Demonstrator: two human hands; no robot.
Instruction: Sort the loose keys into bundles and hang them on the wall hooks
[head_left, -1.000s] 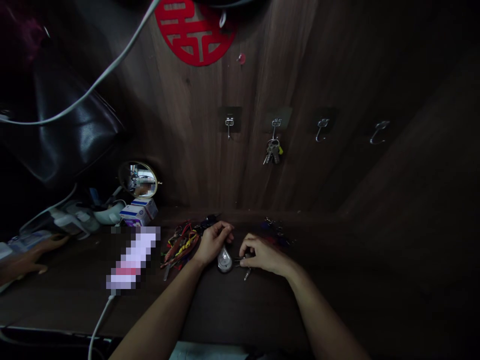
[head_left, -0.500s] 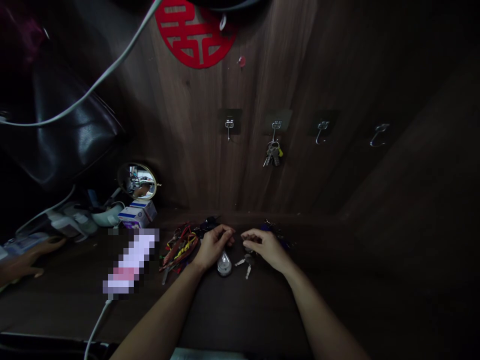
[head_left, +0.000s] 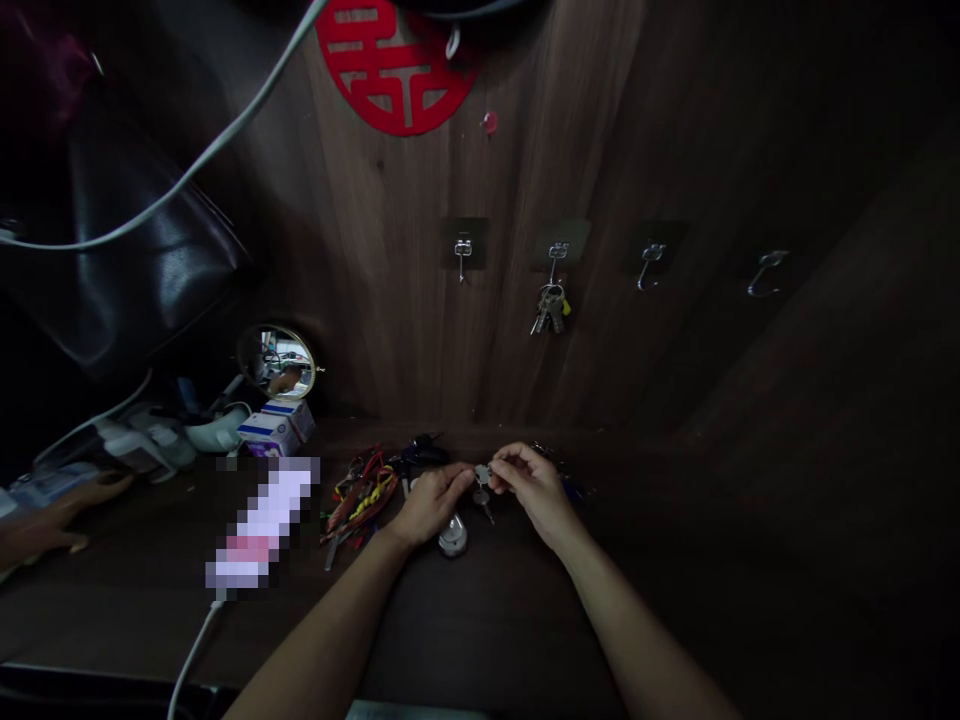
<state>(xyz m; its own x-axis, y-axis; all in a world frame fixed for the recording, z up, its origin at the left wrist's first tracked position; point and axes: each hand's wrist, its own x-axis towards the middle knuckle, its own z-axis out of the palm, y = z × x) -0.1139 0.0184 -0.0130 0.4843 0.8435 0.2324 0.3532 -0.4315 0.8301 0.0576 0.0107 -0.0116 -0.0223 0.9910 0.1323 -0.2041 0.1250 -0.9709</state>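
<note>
Several small keys hang between my two hands at the shelf top. My right hand pinches them from the right with thumb and fingertips. From the left, my left hand closes thumb and fingers at the edge of the same keys. Just below my left hand lies a rounded silver fob. A tangled heap of keys with red and yellow cords is left of my left hand. Dark keys lie behind that hand, and a blue-and-dark bunch is partly hidden behind my right hand.
Metal hooks line the wooden wall; one holds a key bunch. At left are a round mirror, small boxes, bottles, a blurred-out phone with a white cable, and another person's hand.
My hands have come together. The keys hanging from my right hand have been raised and moved left, and my left fingertips now meet them. The view has shifted slightly.
</note>
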